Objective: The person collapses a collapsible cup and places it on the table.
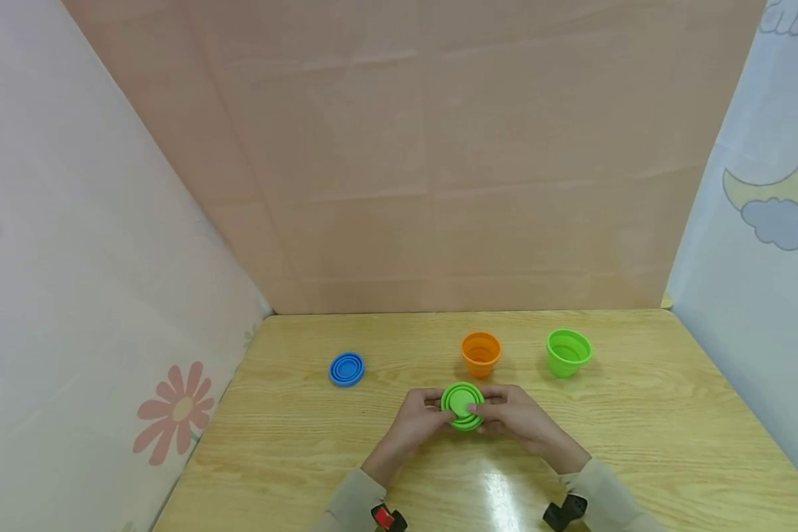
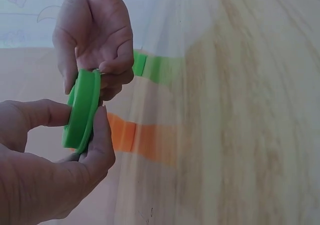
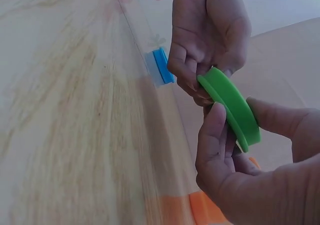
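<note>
Both hands hold a green collapsible cup, folded flat into a ringed disc, above the near middle of the table. My left hand pinches its left edge, thumb on the face toward me and fingers behind. On the opposite edge my right hand grips it the same way, its thumb reaching onto the rings. Seen edge-on in the left wrist view, the folded cup is tilted between the two hands. The right wrist view shows its smooth side wall and wider rim.
An orange cup stands expanded just behind the hands. To its right is another expanded green cup. A blue cup lies folded flat on the left. The wooden table meets a brown backdrop and pale side panels.
</note>
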A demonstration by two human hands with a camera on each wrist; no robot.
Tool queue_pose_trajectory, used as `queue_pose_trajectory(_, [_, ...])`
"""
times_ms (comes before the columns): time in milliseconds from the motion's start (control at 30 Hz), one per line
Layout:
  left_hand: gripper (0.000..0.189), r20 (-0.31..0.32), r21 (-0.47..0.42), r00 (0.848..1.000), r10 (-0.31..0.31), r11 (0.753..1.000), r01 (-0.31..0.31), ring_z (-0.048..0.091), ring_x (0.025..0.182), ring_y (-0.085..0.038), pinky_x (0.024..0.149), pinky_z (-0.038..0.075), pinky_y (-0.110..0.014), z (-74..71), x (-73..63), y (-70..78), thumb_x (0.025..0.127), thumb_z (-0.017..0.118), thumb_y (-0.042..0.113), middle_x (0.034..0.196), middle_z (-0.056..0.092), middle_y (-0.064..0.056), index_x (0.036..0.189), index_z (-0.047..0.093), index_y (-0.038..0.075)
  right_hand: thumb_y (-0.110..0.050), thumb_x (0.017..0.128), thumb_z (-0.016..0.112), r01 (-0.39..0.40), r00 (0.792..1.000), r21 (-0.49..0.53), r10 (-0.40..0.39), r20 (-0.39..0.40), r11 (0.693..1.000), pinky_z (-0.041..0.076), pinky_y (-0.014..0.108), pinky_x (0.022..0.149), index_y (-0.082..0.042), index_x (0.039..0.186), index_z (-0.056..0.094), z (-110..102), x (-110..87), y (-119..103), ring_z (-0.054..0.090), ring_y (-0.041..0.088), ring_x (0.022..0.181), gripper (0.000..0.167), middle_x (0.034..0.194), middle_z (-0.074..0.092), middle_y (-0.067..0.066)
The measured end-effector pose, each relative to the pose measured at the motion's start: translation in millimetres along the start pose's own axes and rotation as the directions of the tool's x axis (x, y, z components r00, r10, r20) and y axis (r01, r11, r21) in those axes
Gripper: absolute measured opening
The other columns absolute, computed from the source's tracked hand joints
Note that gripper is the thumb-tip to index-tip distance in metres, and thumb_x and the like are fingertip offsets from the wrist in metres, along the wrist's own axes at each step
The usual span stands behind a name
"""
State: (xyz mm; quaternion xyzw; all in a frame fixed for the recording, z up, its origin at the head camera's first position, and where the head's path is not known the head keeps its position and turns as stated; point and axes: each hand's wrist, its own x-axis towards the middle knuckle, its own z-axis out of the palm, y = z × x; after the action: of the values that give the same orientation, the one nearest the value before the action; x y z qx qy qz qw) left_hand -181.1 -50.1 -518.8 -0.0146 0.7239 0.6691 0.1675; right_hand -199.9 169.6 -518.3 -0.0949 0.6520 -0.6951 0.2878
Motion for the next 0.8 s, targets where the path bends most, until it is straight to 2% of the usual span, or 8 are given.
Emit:
queue_pose_trajectory(200, [0.041, 0.05, 0.004, 0.999, 0.0, 1.0, 0.0, 0.073, 0.089, -0.014, 0.084, 0.068, -0.035, -5.8, -1.3, -0.9, 0.089, 0.072, -0.003, 0.112, 0.07, -0.013, 0.13, 0.071, -0.003, -0.016, 0.1, 0.071, 0.0, 1.0, 0.01, 0.0, 0.003, 1.0, 0.066, 0.031, 0.084, 0.015, 0.134, 0.058, -2.4, 0.5, 3.3, 0.074, 0.013, 0.09, 0.048, 0.104, 0.077, 0.002])
queue_pose_trajectory(333, [0.04, 0.108, -0.033, 0.994, -0.014, 0.999, 0.018, 0.074, 0.098, -0.017, 0.087, 0.067, -0.034, -12.5, 0.0, -4.4, 0.091, 0.072, -0.003, 0.12, 0.071, -0.014, 0.131, 0.07, -0.002, -0.015, 0.1, 0.072, 0.001, 1.0, 0.018, -0.001, 0.018, 1.0, 0.067, 0.038, 0.088, 0.015, 0.134, 0.059, -2.1, 0.0, 3.5, 0.076, 0.015, 0.09, 0.047, 0.104, 0.078, 0.004])
queue_pose_trajectory(500, [0.041, 0.167, -0.062, 0.986, -0.018, 0.998, 0.029, 0.074, 0.102, -0.018, 0.089, 0.067, -0.032, -19.5, 1.1, -5.6, 0.092, 0.073, -0.001, 0.126, 0.073, -0.014, 0.134, 0.069, 0.0, -0.012, 0.1, 0.072, 0.004, 0.999, 0.046, -0.006, 0.04, 0.999, 0.068, 0.034, 0.086, 0.017, 0.136, 0.056, -1.6, -0.3, 2.6, 0.078, 0.015, 0.091, 0.049, 0.105, 0.079, 0.007])
queue_pose_trajectory(667, [0.039, 0.187, -0.061, 0.982, -0.03, 0.997, 0.042, 0.075, 0.102, -0.018, 0.091, 0.066, -0.033, -22.2, 0.6, -4.0, 0.095, 0.073, 0.002, 0.126, 0.073, -0.014, 0.134, 0.07, 0.002, -0.008, 0.099, 0.071, 0.017, 0.999, 0.041, -0.019, 0.047, 0.999, 0.067, 0.034, 0.087, 0.02, 0.136, 0.055, -3.0, -1.3, 4.9, 0.078, 0.015, 0.094, 0.049, 0.105, 0.079, 0.009])
queue_pose_trajectory(800, [0.034, 0.174, -0.058, 0.984, -0.037, 0.997, 0.048, 0.077, 0.099, -0.02, 0.088, 0.067, -0.034, -20.2, 0.8, -4.2, 0.097, 0.074, 0.008, 0.122, 0.076, -0.015, 0.13, 0.072, -0.001, -0.007, 0.098, 0.072, 0.01, 0.999, 0.029, -0.012, 0.042, 1.0, 0.067, 0.035, 0.087, 0.02, 0.134, 0.057, -3.0, -2.0, 6.8, 0.077, 0.016, 0.094, 0.047, 0.103, 0.078, 0.009])
